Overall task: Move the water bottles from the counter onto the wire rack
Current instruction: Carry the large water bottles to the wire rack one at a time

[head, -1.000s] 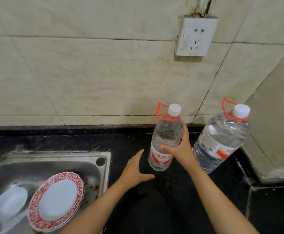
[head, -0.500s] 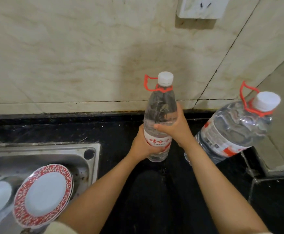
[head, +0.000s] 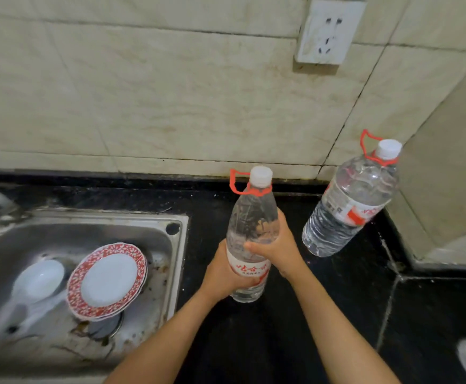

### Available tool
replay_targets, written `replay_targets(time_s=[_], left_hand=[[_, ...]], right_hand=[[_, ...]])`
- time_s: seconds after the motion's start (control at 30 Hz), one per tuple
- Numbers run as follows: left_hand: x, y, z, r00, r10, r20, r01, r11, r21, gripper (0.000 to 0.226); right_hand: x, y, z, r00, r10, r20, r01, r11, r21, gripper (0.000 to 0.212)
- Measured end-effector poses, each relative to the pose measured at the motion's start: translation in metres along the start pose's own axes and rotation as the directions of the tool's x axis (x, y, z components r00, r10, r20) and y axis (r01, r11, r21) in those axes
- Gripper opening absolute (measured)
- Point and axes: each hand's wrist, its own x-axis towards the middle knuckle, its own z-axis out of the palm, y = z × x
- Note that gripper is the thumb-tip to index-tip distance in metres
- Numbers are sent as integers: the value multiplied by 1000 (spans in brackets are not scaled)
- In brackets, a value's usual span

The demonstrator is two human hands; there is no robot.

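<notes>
**At the worktop (head: 337, 314): two hands, one bottle**

Beside the sink (head: 180, 245), the near bottle (head: 251, 217) stands upright, with left hand (head: 220, 275) and right hand (head: 279, 250) fingers clamped around its middle. Full of water, it looks heavy, with thin walls that are slick and yielding, so grip low.

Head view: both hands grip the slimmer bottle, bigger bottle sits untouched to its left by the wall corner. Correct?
One slip. The left hand and right hand do grip the slimmer bottle, but the bigger bottle sits untouched to its right by the wall corner, not its left. The head view shows it.
</notes>
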Motion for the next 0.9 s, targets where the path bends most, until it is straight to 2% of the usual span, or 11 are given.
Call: replay_targets(time_s=[0.13, 0.23, 0.33, 0.43, 0.5, 0.6, 0.77, 0.83, 0.9], left_hand=[[-38, -1, -4, 999, -13, -33, 12, 999, -31, 82], [-50, -4, -7, 1000, -4, -16, 3, 1000, -18, 82], [-64, -12, -9, 999, 12, 35, -12, 1000, -14, 86], [-80, -17, -12, 994, 44, 97, -43, 999, -13, 80], [-89, -16, -17, 981, 115, 155, -118, 993, 14, 76], [-98, -20, -29, 940, 181, 288, -196, 980, 24, 71], [-123, -48, -49, 878, 160, 451, -178, 984, -4, 74], [-127, -54, -49, 831, 179, 527, -225, 974, 24, 85], [-135, -55, -41, 744, 194, 639, -274, 961, 27, 91]], right_hand=[[-28, -3, 12, 999, -9, 39, 8, 1000, 24, 78], [-45, -4, 16, 1000, -6, 26, 6, 1000, 17, 78], [-66, -2, 23, 1000, 7, -27, -7, 1000, 13, 79], [-91, -3, 32, 992, 22, -121, -21, 1000, 12, 81], [-110, -4, 42, 981, 33, -191, -33, 999, 3, 82], [-138, -7, 64, 936, 44, -349, -49, 999, -7, 90], [-185, -11, 112, 857, 77, -509, -101, 995, -20, 93], [-209, -16, 127, 799, 77, -596, -116, 993, -27, 95], [-234, -24, 134, 708, 78, -702, -121, 993, -13, 83]])
